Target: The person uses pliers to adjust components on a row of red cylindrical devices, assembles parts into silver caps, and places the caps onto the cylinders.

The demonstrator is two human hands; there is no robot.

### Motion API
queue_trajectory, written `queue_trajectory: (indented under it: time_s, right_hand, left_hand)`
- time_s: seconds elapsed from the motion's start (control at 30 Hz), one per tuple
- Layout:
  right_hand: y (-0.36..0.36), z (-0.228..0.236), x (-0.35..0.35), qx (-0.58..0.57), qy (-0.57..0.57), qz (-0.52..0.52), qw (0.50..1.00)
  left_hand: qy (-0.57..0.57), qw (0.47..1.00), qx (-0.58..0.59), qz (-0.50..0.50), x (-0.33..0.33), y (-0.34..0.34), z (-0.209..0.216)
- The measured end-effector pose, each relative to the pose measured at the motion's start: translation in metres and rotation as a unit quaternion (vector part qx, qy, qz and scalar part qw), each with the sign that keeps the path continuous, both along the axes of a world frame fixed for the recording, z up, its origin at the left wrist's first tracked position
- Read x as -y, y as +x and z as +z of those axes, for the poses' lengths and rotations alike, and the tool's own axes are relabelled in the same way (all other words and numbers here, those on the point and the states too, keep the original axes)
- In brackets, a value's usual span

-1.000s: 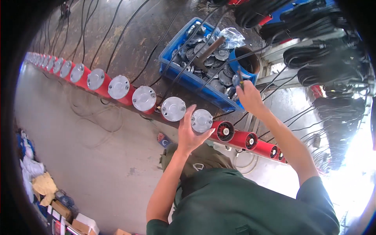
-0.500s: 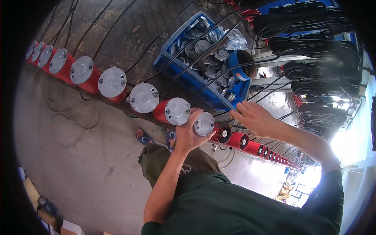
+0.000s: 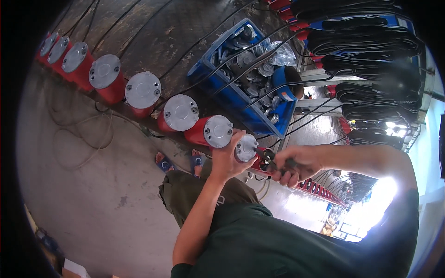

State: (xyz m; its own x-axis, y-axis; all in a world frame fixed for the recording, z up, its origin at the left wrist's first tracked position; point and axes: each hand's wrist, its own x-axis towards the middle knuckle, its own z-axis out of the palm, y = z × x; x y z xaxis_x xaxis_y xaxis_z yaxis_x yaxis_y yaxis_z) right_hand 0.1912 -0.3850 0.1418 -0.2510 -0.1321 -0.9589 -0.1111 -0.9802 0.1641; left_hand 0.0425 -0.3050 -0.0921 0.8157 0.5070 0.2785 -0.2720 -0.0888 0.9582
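Note:
My left hand (image 3: 225, 163) is closed around the capped end of a red cylinder. Its fingers and thumb curl about the rim of the round silver cap (image 3: 245, 147), and most of the cylinder's body is hidden. Close by on the right, my right hand (image 3: 296, 164) grips a dark screwdriver-like tool (image 3: 260, 152). The tool's narrow end reaches the right edge of that cap; blur hides its exact shape. An open red cylinder (image 3: 266, 160) lies just beyond the tool, partly covered by it. To the left, another silver-capped cylinder (image 3: 218, 131) sits next to my left fingers.
Several capped red cylinders (image 3: 143, 91) run along the bench edge to the left; more open ones (image 3: 311, 186) continue right. A blue bin (image 3: 222, 104) of metal caps stands behind, black cables crossing it. Coiled black cables (image 3: 366, 44) hang at the right.
My right hand has come down from beside the bin's corner to the cap, with the dark tool now at the cap's edge. My left hand keeps its hold. The whole view has shifted slightly.

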Motion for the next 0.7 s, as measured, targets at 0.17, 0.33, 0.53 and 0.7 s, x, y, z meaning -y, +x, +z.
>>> queue_trajectory:
  time_s: [0.17, 0.33, 0.53, 0.7]
  right_hand:
    - [-0.007, 0.014, -0.009, 0.216, 0.049, 0.249, 0.943]
    - [-0.004, 0.001, 0.012, -0.044, -0.082, -0.435, 0.895]
    - [0.043, 0.009, 0.086, 0.146, 0.143, -0.036, 0.978]
    - [0.105, -0.045, 0.131, 0.503, 0.288, 0.353, 0.734]
  left_hand:
    - [0.009, 1.000, 0.003, 0.010, 0.000, -0.001, 0.000]
    - [0.010, 1.000, 0.011, 0.015, 0.000, 0.000, 0.002]
    - [0.039, 0.996, -0.073, -0.024, -0.008, -0.007, 0.037]
    - [0.253, 0.967, -0.033, 0.025, 0.012, 0.026, 0.105]
